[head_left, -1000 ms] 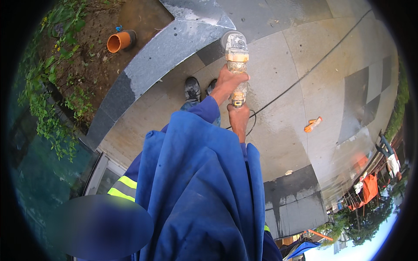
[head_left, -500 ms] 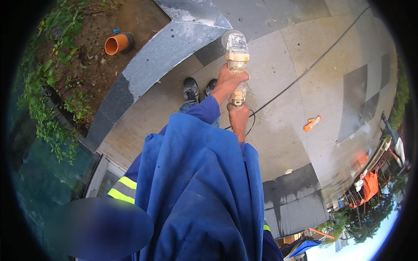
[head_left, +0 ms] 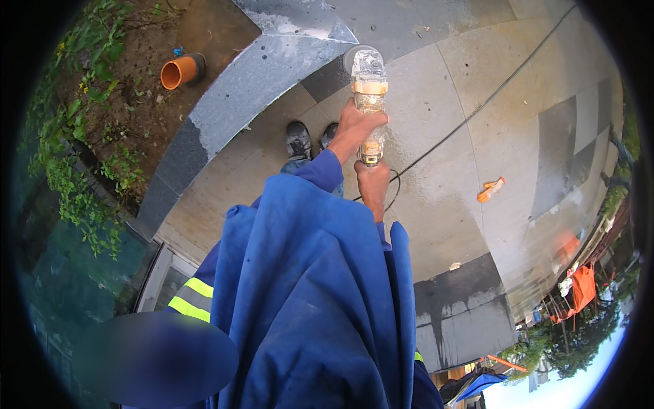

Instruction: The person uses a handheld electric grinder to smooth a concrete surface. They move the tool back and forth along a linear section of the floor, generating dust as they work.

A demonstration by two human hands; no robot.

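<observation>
A dusty, yellow-and-grey angle grinder [head_left: 370, 88] points away from me, its round disc [head_left: 353, 58] beside the tip of a grey stone coping [head_left: 266, 71]. I cannot tell whether the disc touches the stone. My left hand [head_left: 355, 127] is wrapped round the grinder's middle, near its head. Behind it, my right hand [head_left: 372, 180] grips the rear end of the body. From there a black cord [head_left: 470, 120] loops out and runs over the paving to the far right. A blue cloth garment [head_left: 306, 273] covers much of the near middle.
My dark shoes [head_left: 298, 140] stand between the coping and the grinder. An orange pipe [head_left: 180, 71] sticks out of a soil bed with plants [head_left: 82, 184] at left. On the wet paving [head_left: 436, 204] lies an orange-and-white glove [head_left: 491, 189]. Orange cloth [head_left: 582, 290] hangs at far right.
My view has shifted slightly, so the glove and paving sit a little further right. Both hands keep their hold on the grinder, which stays by the coping's tip.
</observation>
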